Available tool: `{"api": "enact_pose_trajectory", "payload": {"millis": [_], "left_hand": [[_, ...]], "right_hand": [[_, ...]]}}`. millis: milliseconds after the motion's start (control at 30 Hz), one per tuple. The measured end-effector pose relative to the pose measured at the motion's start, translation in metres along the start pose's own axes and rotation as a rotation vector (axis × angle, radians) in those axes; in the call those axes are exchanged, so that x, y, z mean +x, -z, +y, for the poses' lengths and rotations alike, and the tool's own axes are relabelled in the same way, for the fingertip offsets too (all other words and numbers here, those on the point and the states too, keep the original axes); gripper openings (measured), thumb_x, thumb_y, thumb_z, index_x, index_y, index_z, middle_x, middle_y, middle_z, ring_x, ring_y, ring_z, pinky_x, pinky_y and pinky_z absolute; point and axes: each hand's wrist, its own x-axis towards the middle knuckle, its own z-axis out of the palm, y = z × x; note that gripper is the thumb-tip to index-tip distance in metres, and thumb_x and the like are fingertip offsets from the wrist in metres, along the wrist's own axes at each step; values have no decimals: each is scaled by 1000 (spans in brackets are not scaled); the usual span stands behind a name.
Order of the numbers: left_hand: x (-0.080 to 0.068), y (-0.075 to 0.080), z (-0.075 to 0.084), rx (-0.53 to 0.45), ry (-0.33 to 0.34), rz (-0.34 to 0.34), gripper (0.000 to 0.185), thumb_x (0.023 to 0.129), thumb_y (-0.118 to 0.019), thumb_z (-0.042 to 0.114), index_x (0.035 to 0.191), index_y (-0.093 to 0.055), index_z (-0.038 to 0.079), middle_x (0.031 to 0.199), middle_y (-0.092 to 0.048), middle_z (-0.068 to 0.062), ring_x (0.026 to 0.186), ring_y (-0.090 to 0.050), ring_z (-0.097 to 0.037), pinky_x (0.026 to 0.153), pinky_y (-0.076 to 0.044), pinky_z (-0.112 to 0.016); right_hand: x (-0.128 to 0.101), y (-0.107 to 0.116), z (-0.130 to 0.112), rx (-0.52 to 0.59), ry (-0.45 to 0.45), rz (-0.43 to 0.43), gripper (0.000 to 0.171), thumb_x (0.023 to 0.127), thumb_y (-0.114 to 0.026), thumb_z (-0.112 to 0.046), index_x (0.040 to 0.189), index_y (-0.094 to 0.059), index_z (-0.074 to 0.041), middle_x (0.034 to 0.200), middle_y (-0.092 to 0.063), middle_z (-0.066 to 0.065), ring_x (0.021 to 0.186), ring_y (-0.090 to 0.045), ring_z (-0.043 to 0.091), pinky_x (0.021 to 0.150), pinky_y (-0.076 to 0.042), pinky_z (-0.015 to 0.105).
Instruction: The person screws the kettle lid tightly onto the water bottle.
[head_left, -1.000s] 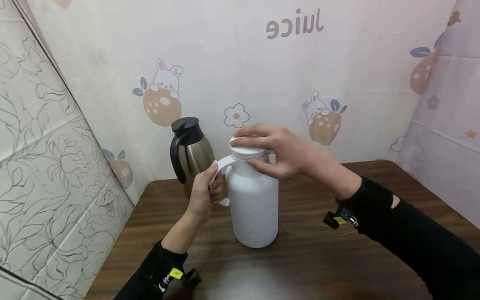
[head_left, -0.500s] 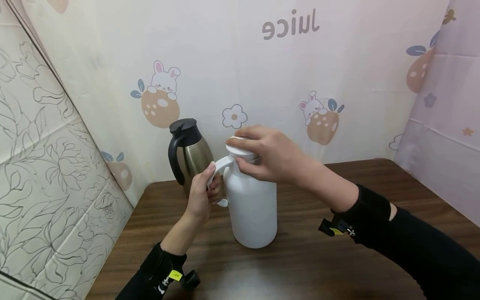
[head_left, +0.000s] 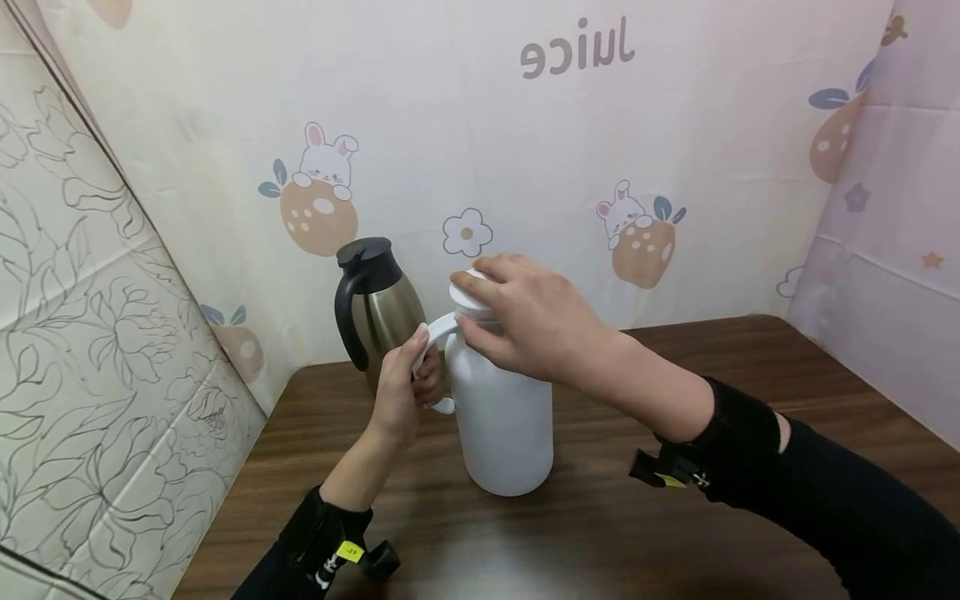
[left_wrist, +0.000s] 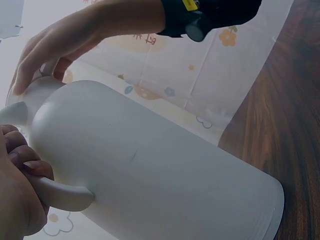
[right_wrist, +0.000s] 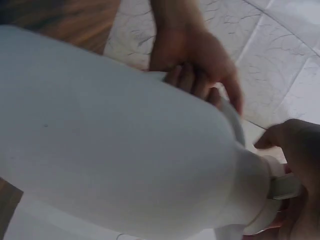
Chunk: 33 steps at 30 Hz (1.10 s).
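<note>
Lid point(head_left: 467, 292) now lower on white jug point(head_left: 504, 417), right hand point(head_left: 536, 321) fingers curled round it; left hand point(head_left: 401, 392) still grips handle point(head_left: 435, 333).

Left hand point(left_wrist: 17, 185) grips white jug point(left_wrist: 150, 175) handle point(left_wrist: 60, 192).

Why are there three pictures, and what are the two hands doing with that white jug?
They are one person's hands, filmed by three small cameras at the same moment. The big picture comes from a camera on the person's head, looking down at a brown table. The other two come from cameras strapped to each wrist, so the jug looks huge and tilted there.

The left hand grips the handle of the white jug. The right hand holds the lid on top, fingers curled round it. Behind stands a steel jug with a black lid and handle, which nobody touches.
</note>
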Motion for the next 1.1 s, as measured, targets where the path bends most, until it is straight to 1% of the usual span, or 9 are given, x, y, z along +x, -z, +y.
{"api": "enact_pose_trajectory", "payload": {"millis": [100,167,367,433,500,633,767,900,1100], "left_hand": [[0,1,0,-3,1,6,50,102,-44,41,67,-30,7,51,-30,10,43,-20,-10,42,-19,-24],[0,2,-1,-4,3,9,50,102,-43,41,67,-30,8,51,-30,10,43,-20,-9,42,-19,-24],[1,2,-2,-4,14,17,47,101,-44,40,67,-31,10,52,-30,9,43,-21,-8,42,-19,-24],[2,2,-2,-8,14,18,47,101,-44,40,66,-31,10,52,-29,9,43,-21,-8,42,-19,-24],[2,2,-2,-11,13,19,47,101,-44,39,65,-31,11,51,-29,10,43,-20,-8,42,-19,-23],[2,2,-3,-5,13,16,47,100,-43,40,65,-31,11,51,-29,10,43,-20,-9,42,-20,-23],[2,2,-3,-5,10,9,47,100,-43,40,66,-31,11,51,-30,11,43,-20,-9,42,-20,-23],[2,1,-3,-6,8,11,47,100,-44,40,66,-31,10,51,-30,10,43,-20,-9,42,-20,-23],[2,2,-3,-6,12,20,48,100,-44,42,66,-31,11,51,-30,10,43,-21,-8,42,-20,-24]], "right_hand": [[1,5,2,33,10,-59,53,92,-60,-46,135,-60,-15,134,-58,11,125,-54,27,93,-51,45],[3,7,7,61,62,-51,55,91,-61,-49,135,-60,-17,136,-57,10,128,-52,27,94,-51,45],[7,2,36,214,400,77,48,87,-68,-37,129,-64,-15,135,-58,5,130,-50,23,104,-44,42],[8,-2,46,268,470,99,48,85,-70,-33,128,-64,-14,136,-57,5,128,-51,23,104,-44,41],[9,-8,54,305,507,122,50,83,-71,-31,128,-63,-12,136,-57,6,127,-52,24,103,-45,41],[10,-20,62,352,536,173,48,82,-71,-27,126,-65,-9,131,-61,10,123,-55,26,102,-45,39],[9,-29,63,345,539,224,44,84,-70,-25,124,-66,-7,126,-64,11,120,-57,26,104,-43,37],[8,-32,60,270,513,250,44,85,-68,-25,126,-65,-8,125,-64,10,119,-57,25,104,-43,35],[3,-31,49,118,430,271,43,87,-63,-29,126,-64,-11,122,-65,6,116,-58,23,100,-47,35]]}}
